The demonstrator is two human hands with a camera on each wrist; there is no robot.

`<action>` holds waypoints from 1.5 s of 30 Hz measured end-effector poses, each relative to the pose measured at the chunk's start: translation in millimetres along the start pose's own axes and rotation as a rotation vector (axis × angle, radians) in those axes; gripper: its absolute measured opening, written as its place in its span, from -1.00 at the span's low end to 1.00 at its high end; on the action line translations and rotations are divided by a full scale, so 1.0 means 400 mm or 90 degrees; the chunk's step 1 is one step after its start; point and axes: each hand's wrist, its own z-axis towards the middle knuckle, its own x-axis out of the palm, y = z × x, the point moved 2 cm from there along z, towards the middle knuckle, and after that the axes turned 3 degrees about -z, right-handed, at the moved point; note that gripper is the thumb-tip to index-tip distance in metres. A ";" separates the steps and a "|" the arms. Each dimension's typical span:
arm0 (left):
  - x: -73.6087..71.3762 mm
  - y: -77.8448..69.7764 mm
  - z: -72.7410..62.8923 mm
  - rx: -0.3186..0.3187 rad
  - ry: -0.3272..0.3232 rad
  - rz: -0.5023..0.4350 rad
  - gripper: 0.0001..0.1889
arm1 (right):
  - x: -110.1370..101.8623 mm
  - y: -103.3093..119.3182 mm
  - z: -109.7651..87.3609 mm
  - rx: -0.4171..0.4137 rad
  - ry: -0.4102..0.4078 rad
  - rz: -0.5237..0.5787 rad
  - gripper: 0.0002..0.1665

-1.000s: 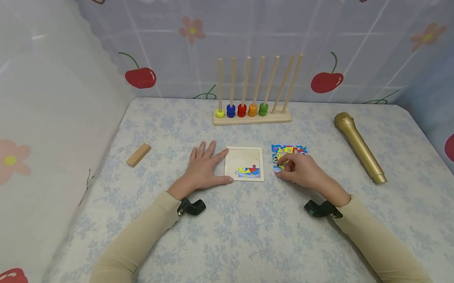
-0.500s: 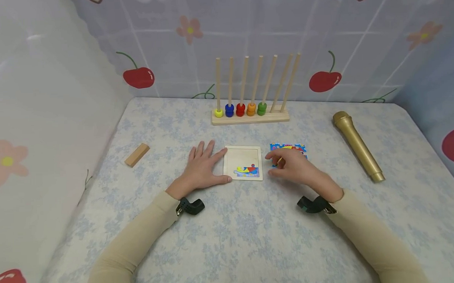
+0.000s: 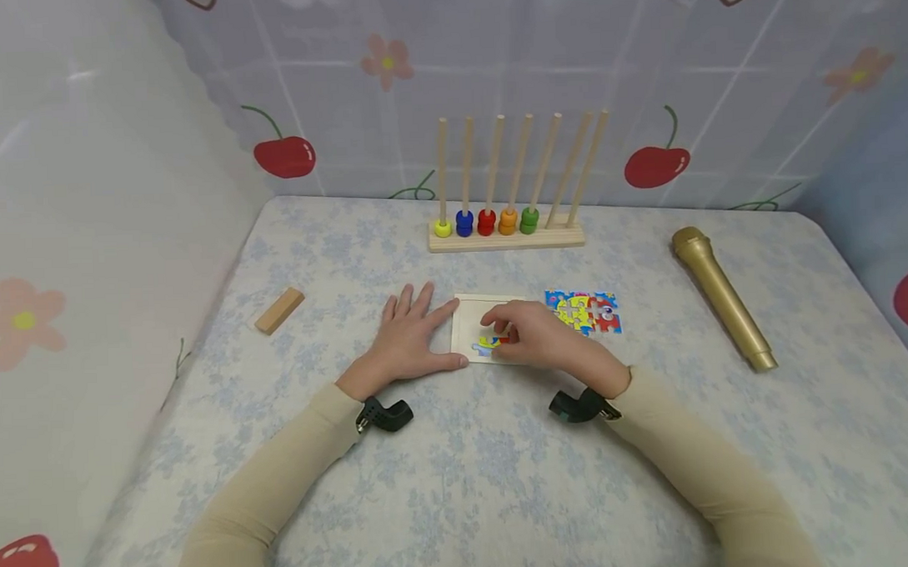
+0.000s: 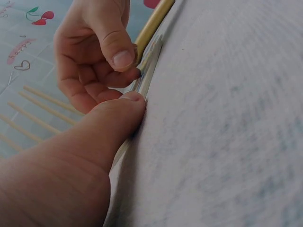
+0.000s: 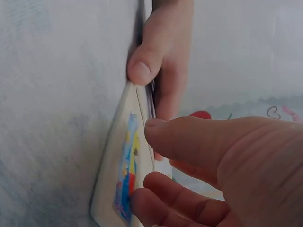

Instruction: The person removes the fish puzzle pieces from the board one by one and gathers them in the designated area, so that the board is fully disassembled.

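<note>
My left hand (image 3: 407, 343) lies flat with fingers spread, its thumb (image 5: 142, 71) and index fingertip at the left edge of a shallow wooden puzzle tray (image 3: 466, 308). Joined jigsaw pieces (image 5: 128, 175), yellow, red and blue, lie in the tray's lower part. My right hand (image 3: 534, 335) is over the tray's right side, hiding part of it. Its thumb (image 5: 165, 130) and fingers curl toward each other close above the pieces; I cannot tell whether a piece is between them. Right of the tray lies a block of joined jigsaw pieces (image 3: 586, 310), its lower left covered by the right hand.
Behind the tray stands a wooden peg rack (image 3: 507, 240) with tall rods and coloured beads. A gold toy microphone (image 3: 725, 299) lies at the right. At the left is a small wooden block (image 3: 279, 310). A patterned curtain (image 3: 536, 55) hangs behind the table.
My right hand has moved left from the jigsaw block to over the tray, uncovering most of the block. The left hand has stayed at the tray's left edge.
</note>
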 end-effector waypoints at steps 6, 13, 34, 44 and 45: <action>-0.001 -0.003 0.000 0.008 -0.007 -0.001 0.01 | 0.014 0.001 0.004 -0.019 0.002 -0.020 -0.56; -0.003 -0.001 -0.001 0.009 -0.009 0.003 0.02 | 0.017 0.001 0.001 -0.030 -0.005 -0.029 -0.60; 0.006 0.004 0.005 0.002 -0.006 0.014 0.02 | 0.023 0.010 -0.007 -0.021 -0.010 -0.042 -0.61; 0.006 0.004 0.004 0.001 -0.004 0.015 0.02 | 0.027 0.008 -0.005 -0.014 -0.022 -0.020 -0.61; 0.006 0.004 0.005 0.000 -0.002 0.014 0.02 | 0.028 0.008 -0.005 -0.015 -0.025 -0.018 -0.61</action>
